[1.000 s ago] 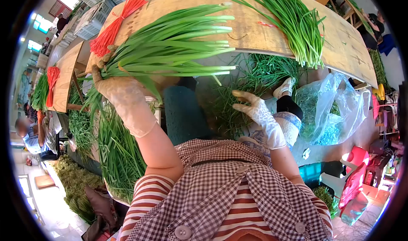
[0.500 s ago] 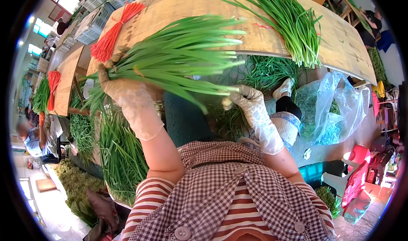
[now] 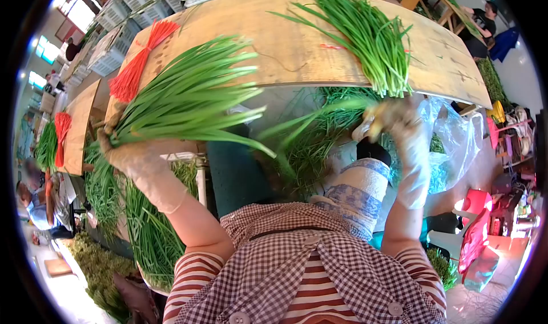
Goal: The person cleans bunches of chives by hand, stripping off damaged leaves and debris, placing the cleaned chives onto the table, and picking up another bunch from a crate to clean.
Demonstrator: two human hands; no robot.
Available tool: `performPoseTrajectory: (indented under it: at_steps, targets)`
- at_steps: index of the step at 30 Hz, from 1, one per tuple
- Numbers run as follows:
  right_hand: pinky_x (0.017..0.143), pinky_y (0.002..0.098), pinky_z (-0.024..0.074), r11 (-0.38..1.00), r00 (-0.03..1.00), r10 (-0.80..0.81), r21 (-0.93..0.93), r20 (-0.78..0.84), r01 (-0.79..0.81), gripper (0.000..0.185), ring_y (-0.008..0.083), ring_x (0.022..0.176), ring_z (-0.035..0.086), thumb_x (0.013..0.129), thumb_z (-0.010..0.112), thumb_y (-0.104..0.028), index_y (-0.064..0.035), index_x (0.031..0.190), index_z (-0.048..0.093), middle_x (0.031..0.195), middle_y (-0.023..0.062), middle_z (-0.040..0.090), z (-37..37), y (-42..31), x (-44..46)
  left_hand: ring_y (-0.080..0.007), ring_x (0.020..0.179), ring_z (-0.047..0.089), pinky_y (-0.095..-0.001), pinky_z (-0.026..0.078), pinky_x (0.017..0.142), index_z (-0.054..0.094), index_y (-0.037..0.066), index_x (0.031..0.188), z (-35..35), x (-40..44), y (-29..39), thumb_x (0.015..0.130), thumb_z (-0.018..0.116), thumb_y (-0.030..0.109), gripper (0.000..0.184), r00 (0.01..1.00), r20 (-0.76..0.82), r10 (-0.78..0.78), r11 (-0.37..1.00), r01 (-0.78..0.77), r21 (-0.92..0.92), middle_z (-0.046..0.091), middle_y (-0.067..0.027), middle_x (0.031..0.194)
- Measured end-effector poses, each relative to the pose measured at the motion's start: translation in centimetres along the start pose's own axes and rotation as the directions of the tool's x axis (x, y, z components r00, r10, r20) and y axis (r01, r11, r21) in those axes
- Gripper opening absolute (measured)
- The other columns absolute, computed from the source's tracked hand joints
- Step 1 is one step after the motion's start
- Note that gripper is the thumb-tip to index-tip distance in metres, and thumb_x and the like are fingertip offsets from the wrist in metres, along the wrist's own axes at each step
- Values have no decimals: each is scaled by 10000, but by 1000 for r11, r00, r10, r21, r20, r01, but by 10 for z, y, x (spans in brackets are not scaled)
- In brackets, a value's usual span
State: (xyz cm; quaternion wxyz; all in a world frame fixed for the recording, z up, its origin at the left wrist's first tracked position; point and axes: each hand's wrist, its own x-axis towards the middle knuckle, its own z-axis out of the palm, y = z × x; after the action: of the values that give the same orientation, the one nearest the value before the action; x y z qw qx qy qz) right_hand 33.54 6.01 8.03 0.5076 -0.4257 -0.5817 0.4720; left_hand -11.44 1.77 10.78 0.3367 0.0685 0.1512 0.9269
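Observation:
My left hand, in a stained whitish glove, is closed around the leafy end of a bunch of garlic chives. The pale cut ends fan out to the right, above my lap and the table's near edge. My right hand, gloved too and smeared by motion, is apart from the bunch at the right. From its fingers a few loose chive leaves trail leftward, also blurred. On the wooden table, just beyond my right hand, lies another bunch of chives.
Red ties lie bundled at the table's left end. Loose chives are heaped at my left, and green scraps lie below the table edge. A clear plastic bag stands at right. Another person sits far left.
My right hand has moved right and away from the bunch, drawing a few leaves with it. The bunch in my left hand has shifted left and slightly down.

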Motion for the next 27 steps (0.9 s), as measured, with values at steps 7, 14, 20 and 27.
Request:
performPoseTrajectory:
  at_steps: [7,14,20,27]
  targets:
    - [663,213,499,792,597,-598,-279,-534,544,185,77,666,653,871,697,-249,-82,943,730,782,51,730,-43,-87,135,-272,978,573,-499,402,989,523,113,751,-19,6,1,853,520,304,217,996,75,-44,998,47,-40,628,-70,830]
    - [501,334,513,10,585,-807,-991,-87,-135,179,205,536,648,852,698,-311,-135,819,704,571,41,634,-61,-19,156,-277,1002,574,-487,399,982,532,120,763,20,-22,-21,860,516,346,246,993,-114,2,982,20,189,632,-77,849]
    - [915,368,499,692,969,-190,-678,161,248,434,277,1051,633,730,780,-211,-73,1124,662,1091,157,669,62,41,29,-252,897,588,-452,443,901,488,134,683,4,7,-28,863,511,309,252,981,147,-123,977,145,-155,605,-63,770]
    - [846,362,516,990,715,-117,27,690,136,407,309,903,664,868,668,-205,-4,1205,560,986,185,673,203,109,-9,-288,820,564,-526,426,966,478,77,675,26,-19,-61,863,503,194,223,982,94,-165,975,176,-135,561,-86,692]
